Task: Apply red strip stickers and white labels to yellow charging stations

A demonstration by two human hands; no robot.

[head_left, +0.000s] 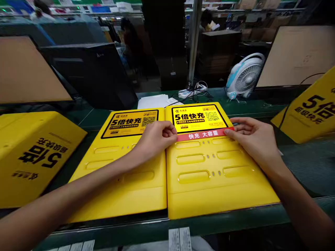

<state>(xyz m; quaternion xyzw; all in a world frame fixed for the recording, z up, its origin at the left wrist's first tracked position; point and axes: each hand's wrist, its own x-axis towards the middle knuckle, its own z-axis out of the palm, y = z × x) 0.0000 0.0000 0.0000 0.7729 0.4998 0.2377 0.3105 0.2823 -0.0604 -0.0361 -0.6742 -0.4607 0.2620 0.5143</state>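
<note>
As it lies, the red strip (201,135) runs left-to-right.

Straight across it goes, the narrow red strip with white Chinese lettering (203,134), taut and level, right under the black-framed label on the glossy yellow moulded panel (206,198)! That panel lies face up on the dark green counter (216,94), oblong recesses rowed below the strip.
</note>
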